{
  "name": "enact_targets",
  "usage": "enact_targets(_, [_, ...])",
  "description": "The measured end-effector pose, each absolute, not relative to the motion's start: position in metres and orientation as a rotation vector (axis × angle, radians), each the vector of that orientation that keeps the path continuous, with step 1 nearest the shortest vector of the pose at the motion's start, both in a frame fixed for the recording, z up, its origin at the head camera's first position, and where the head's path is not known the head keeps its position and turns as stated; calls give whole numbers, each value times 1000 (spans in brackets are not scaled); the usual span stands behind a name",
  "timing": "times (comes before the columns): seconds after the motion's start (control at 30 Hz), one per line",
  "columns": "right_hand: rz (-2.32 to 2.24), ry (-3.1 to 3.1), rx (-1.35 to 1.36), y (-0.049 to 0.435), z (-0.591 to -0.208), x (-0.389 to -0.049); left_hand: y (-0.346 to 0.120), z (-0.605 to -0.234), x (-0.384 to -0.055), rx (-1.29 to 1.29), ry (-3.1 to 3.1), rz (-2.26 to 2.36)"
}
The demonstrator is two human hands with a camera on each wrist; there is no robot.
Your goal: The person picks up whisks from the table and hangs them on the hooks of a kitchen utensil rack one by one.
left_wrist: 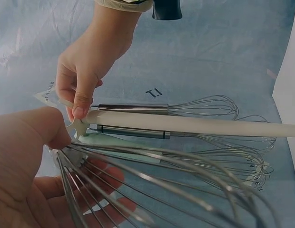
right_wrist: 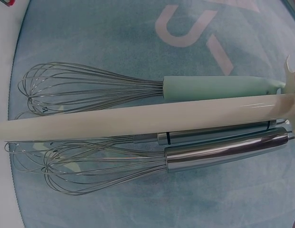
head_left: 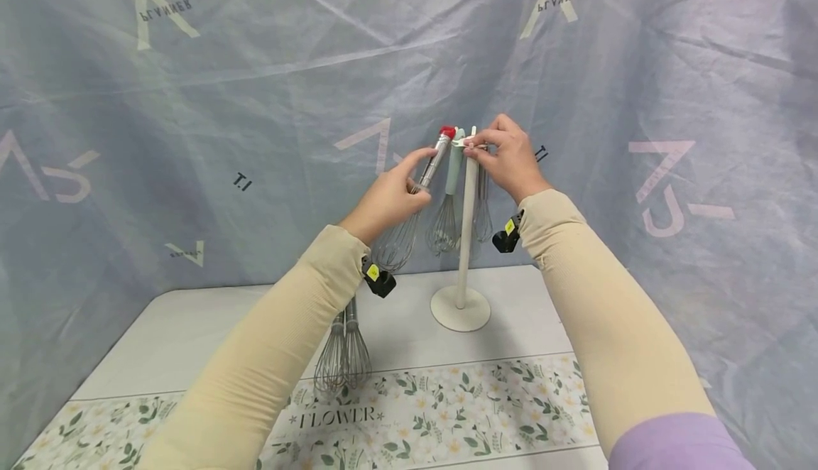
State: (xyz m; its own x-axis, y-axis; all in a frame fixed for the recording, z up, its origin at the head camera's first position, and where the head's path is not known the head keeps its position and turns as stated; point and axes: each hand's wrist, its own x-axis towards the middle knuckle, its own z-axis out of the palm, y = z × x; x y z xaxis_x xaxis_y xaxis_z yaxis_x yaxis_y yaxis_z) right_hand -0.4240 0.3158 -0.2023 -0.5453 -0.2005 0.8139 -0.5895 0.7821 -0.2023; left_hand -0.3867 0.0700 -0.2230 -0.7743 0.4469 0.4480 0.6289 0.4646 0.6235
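Observation:
My left hand grips a whisk with a steel handle and a red end, tilted so its wires point down and left. The red end is up close to the top of a white stand. My right hand pinches the hook piece at the stand's top between thumb and fingers. From the stand hangs a whisk with a mint-green handle. Steel-handled whisks hang there too, on the right side. In the left wrist view, the held whisk's wires cross in front of the green-handled one.
Two more whisks lie on the white table, partly hidden by my left forearm. The stand's round base sits near the table's back edge. A flower-print strip crosses the front. Grey-blue printed fabric hangs behind.

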Motion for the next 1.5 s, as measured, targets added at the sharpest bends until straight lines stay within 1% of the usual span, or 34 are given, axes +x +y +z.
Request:
enact_targets(0.47, [580, -2125, 584, 317, -202, -419, 69, -226, -376, -956, -2502, -1166])
enact_targets(0.77, [563, -2133, 551, 316, -201, -416, 79, -229, -381, -950, -2565, -1167])
enact_targets(1.2, [561, -2116, 571, 318, -205, -416, 92, -257, -394, -876, -2461, -1318])
enact_targets(1.5, [593, -2142, 601, 323, -207, -417, 99, -285, -399, -882, -2460, -1376])
